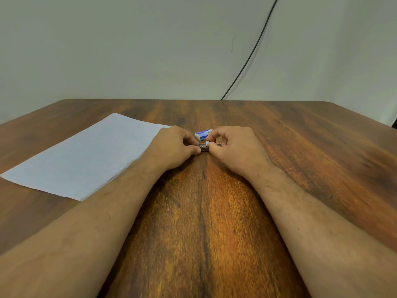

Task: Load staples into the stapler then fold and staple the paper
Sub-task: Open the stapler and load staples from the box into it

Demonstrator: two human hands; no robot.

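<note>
Fingers of left hand (175,145) curled, pinched on small metal stapler (204,147) at table (279,168) centre; I read right hand (233,145) fingertips nipped on its other end, maybe staple strip, too small to tell. Staple box (203,134) sat just beyond at 12 o'clock. Paper (86,155) lay flat at 9 o'clock, partly under left hand. I judged stapler light, stiff, slippery; grip by sides. Strip brittle; hold it by long edges. Paper limp.
</note>
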